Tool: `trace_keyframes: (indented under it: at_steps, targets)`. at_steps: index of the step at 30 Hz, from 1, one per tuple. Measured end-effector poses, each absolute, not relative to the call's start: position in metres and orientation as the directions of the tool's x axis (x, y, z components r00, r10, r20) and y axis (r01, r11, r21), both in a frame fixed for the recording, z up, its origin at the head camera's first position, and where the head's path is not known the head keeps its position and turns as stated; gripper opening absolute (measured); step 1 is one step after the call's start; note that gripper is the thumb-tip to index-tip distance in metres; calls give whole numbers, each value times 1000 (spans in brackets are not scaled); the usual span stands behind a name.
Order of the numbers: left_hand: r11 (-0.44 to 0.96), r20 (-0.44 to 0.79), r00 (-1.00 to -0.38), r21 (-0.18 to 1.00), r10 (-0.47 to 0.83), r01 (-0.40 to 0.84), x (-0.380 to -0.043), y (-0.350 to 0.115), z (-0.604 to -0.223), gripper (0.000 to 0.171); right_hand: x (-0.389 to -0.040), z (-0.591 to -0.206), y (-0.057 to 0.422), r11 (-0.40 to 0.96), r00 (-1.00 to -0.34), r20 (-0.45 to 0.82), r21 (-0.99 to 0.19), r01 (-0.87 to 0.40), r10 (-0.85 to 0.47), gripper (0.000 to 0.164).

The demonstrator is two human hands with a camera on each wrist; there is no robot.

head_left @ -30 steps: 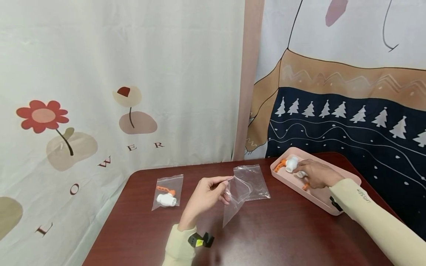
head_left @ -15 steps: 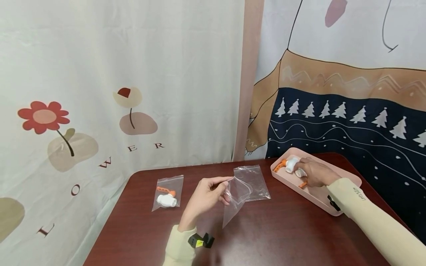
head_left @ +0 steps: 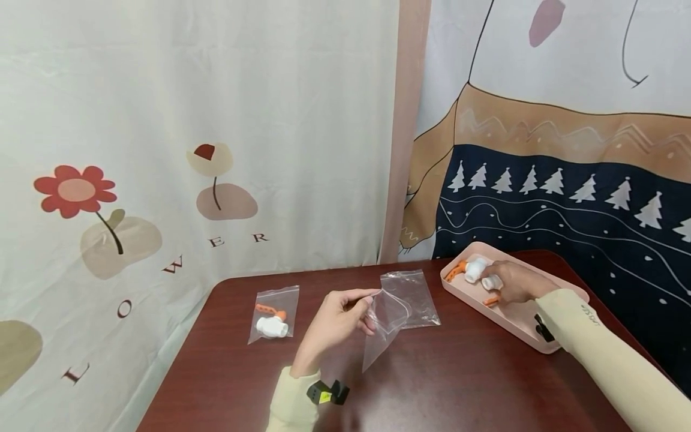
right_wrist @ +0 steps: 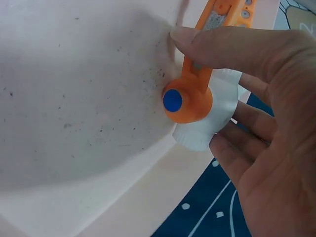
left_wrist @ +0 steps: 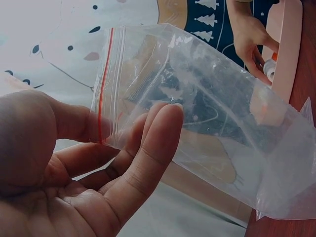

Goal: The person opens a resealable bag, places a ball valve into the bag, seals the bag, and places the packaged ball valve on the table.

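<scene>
My left hand pinches a clear zip bag by its top edge, thumb against fingers, and the bag hangs down over the table. In the left wrist view its red-lined mouth lies at the thumb, and nothing shows inside it. Over at the right, my right hand reaches into a pink tray and grips a white ball valve with an orange handle. The thumb lies on the handle and the fingers curl behind the white body. A second such valve lies beside it in the tray.
Another clear zip bag lies flat behind the held one. On the left side of the brown table is a bag with a ball valve inside. Printed curtains hang behind the table.
The right hand has shifted slightly within the tray, and the valve under its fingers has turned a little, its orange handle now further left. The left hand holds its bag in place.
</scene>
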State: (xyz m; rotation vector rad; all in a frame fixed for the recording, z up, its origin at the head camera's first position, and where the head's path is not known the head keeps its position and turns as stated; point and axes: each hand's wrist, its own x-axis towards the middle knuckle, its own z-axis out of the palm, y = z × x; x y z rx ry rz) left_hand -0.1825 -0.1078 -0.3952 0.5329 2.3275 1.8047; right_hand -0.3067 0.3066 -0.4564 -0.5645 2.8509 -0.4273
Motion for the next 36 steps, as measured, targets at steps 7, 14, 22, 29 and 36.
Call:
trace_keyframes:
  at_steps: [7, 14, 22, 29, 36]
  targets:
    - [222, 98, -925, 957, 368, 190, -182, -107, -396, 31, -304, -457, 312, 869, -910, -124, -371, -327, -395, 64]
    - [225, 98, -925, 956, 366, 190, -183, -106, -395, 32, -297, -459, 316, 842, -925, -78, -448, -300, -371, 65]
    - [217, 94, -926, 959, 367, 183, -183, -106, -396, 32, -286, -462, 325, 765, -950, 5, -592, -254, -311, 65]
    - [211, 104, -919, 958, 379, 196, -184, -105, -398, 32, -274, -461, 324, 705, -971, -20, -692, -158, -238, 75]
    - [214, 107, -919, 956, 380, 200, -184, -106, -397, 32, -263, -456, 315, 632, -982, 2, -765, -123, -188, 81]
